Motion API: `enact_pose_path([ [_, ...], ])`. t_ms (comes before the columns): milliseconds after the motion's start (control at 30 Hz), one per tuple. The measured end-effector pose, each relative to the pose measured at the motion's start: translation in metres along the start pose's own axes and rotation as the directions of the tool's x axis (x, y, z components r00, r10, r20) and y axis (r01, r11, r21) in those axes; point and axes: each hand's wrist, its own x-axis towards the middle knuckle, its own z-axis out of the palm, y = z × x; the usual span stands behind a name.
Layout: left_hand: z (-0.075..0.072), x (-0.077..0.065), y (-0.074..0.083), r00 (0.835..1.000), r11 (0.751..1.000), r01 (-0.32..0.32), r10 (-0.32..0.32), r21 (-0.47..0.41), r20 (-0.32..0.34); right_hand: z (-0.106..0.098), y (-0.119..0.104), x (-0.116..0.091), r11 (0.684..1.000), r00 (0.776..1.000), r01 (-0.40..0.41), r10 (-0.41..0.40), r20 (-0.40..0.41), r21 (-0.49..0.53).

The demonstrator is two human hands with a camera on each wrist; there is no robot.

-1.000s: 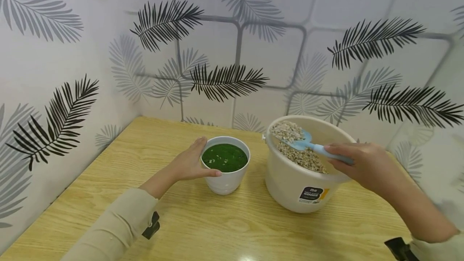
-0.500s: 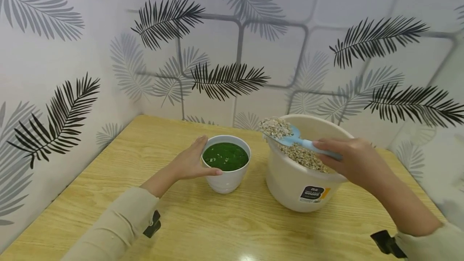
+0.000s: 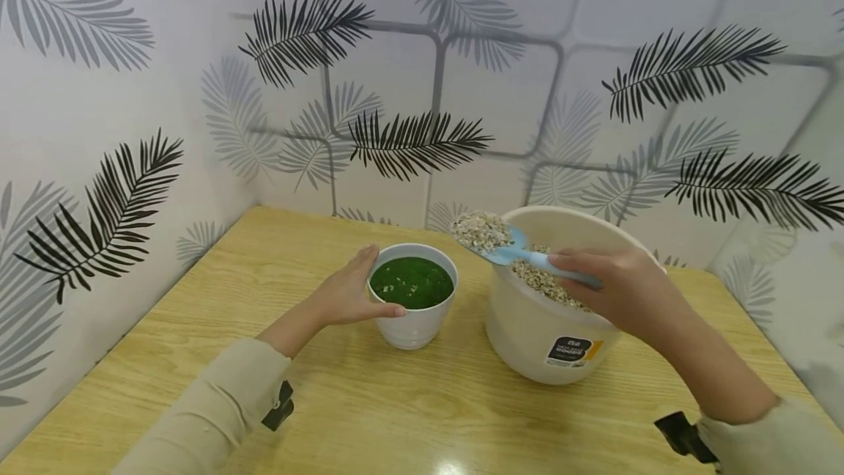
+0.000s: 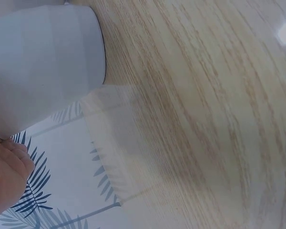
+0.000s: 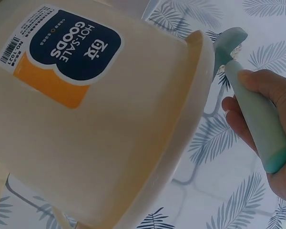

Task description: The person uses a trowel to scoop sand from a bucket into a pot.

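Note:
A small white pot stands on the table, filled below its rim with a dark green surface that has a few pale bits on it. My left hand grips the pot from the left, thumb along the front of the rim. In the right hand is a light-blue trowel, held by its handle. Pale, coarse grains are heaped on its blade, over the left rim of a cream bucket. More grains lie inside the bucket. The right wrist view shows fingers wrapped around the trowel handle.
Both vessels stand on a wooden table, the bucket right of the pot with a narrow gap between. A label is on the bucket's front. Leaf-patterned walls rise behind and to the left.
The right hand has moved left with the loaded trowel, taking its blade from over the bucket to past the left rim, toward the pot. The left hand keeps its hold on the pot.

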Motion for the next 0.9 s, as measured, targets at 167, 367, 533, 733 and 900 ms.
enact_pose_path([
  [167, 0.000, 0.000, -0.001, 1.000, 1.000, 0.000, 0.000, 0.002, 0.002, 0.005, -0.003, 0.005, 0.999, 0.999, 0.040, -0.040, -0.030, -0.004],
  [367, 0.000, 0.001, -0.001, 1.000, 1.000, -0.004, 0.004, 0.002, 0.002, 0.012, -0.008, 0.008, 0.998, 0.998, 0.055, -0.055, -0.023, 0.002],
  [533, -0.001, 0.000, -0.001, 1.000, 1.000, -0.005, 0.005, 0.005, 0.006, 0.017, -0.013, 0.011, 0.998, 0.998, 0.057, -0.057, 0.001, 0.019],
  [733, -0.001, 0.000, -0.001, 1.000, 1.000, -0.010, 0.010, 0.006, 0.013, 0.022, -0.021, 0.013, 0.999, 0.997, 0.034, -0.034, 0.074, -0.009],
  [900, -0.002, -0.001, 0.000, 1.000, 1.000, -0.014, 0.014, 0.007, 0.013, 0.027, -0.026, 0.016, 1.000, 0.992, 0.023, -0.024, 0.120, 0.011],
])
